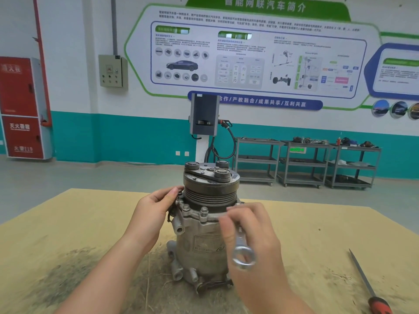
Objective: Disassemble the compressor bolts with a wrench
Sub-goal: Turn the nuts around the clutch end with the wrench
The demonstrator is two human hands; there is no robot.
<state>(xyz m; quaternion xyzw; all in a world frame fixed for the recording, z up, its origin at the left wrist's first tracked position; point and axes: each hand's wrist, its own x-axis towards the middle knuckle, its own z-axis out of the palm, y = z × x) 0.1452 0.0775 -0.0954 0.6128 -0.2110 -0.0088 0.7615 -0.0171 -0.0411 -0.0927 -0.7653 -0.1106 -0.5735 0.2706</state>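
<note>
Early in the job, by the look of it: bolts (204, 209) seated in the flange ring of the compressor (204, 223), none seen lying loose. Compressor upright on its end, pulley on top, mid-table, near the front edge.

Left hand (156, 206) against the upper left of the flange, fingers curled at the edge, steadying the body. Right hand (251, 230) gripping a wrench (241, 248) by the shaft; ring end hanging down toward the camera, free of any bolt. Far end hidden behind the fingers, so contact with a bolt up there cannot be told. Slight motion blur on the wrench.

Next move probably: seat a wrench end square on a flange bolt head, keep left hand bracing, turn to loosen. Risk of slipping if seated crooked; compressor could rock on its end.

Table (68, 223) covered in tan board, dark grimy smears around the base. Screwdriver (367, 282) with red handle at far right, well apart.

Workshop room: teal-and-white wall, big info poster (256, 53), red fire cabinet (22, 107) at left, grey electrical box (112, 71), charging post (204, 116), grey metal carts (306, 162) holding parts along the wall.
</note>
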